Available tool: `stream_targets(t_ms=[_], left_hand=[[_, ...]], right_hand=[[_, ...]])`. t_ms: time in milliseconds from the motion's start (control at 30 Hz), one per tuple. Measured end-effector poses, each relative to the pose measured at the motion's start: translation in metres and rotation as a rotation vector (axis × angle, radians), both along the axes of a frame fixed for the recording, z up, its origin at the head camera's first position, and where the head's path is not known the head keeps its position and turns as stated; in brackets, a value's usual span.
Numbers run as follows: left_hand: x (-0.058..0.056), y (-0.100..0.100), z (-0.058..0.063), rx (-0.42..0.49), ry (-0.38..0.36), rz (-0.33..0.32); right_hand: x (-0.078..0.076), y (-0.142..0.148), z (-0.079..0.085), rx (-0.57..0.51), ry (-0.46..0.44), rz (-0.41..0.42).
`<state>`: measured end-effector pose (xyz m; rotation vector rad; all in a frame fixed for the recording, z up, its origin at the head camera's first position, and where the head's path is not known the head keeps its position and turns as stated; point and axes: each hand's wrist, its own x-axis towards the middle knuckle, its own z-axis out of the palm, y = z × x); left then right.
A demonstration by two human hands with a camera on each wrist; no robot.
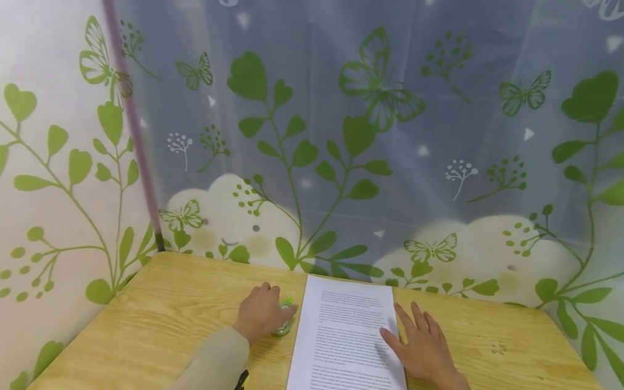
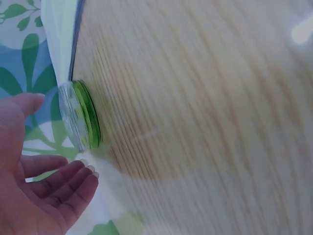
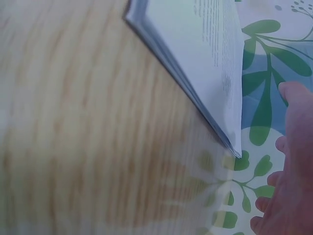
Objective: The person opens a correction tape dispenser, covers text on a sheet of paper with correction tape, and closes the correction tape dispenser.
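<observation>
A stack of printed paper (image 1: 351,347) lies on the wooden table, its several sheets visible along the edge of the stack (image 3: 195,58) in the right wrist view. Left of it sits a small round object (image 1: 283,324), clear on one side and green on the other (image 2: 83,115); its exact kind cannot be told. My left hand (image 1: 264,311) is right at this object, thumb and fingers apart and loosely bent, gripping nothing in the left wrist view. My right hand (image 1: 425,347) has its fingers spread by the paper's right edge, its thumb over the sheet.
The wooden table (image 1: 179,307) reaches back to a curtain (image 1: 318,127) printed with leaves and butterflies. A pale side curtain (image 1: 22,194) hangs at the left. Bare wood (image 1: 500,341) shows right of the paper, with a small dark mark on it.
</observation>
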<state>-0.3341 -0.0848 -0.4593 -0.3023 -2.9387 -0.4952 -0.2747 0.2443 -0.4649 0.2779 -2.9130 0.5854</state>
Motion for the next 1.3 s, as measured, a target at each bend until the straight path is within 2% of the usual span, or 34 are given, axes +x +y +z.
stream_targets(t_ms=[200, 500, 700, 900, 1100, 1300], left_hand=[[-0.002, 0.009, 0.004, -0.011, -0.066, 0.046], [-0.005, 0.020, 0.010, -0.032, -0.076, 0.090], [-0.009, 0.028, 0.013, -0.073, -0.120, 0.116], [-0.011, 0.028, 0.008, -0.050, -0.098, 0.137], [-0.010, 0.028, 0.007, -0.038, -0.090, 0.134], [-0.011, 0.025, 0.008, 0.012, -0.095, 0.124]], right_hand=[[-0.001, 0.000, -0.003, -0.014, 0.006, 0.008], [0.001, 0.000, -0.001, -0.021, 0.013, 0.003], [0.003, 0.001, 0.003, -0.038, 0.033, -0.006], [0.004, 0.000, 0.004, -0.030, 0.072, 0.012], [0.008, 0.000, 0.004, -0.047, 0.060, 0.020], [0.010, 0.003, 0.004, -0.066, 0.040, 0.010]])
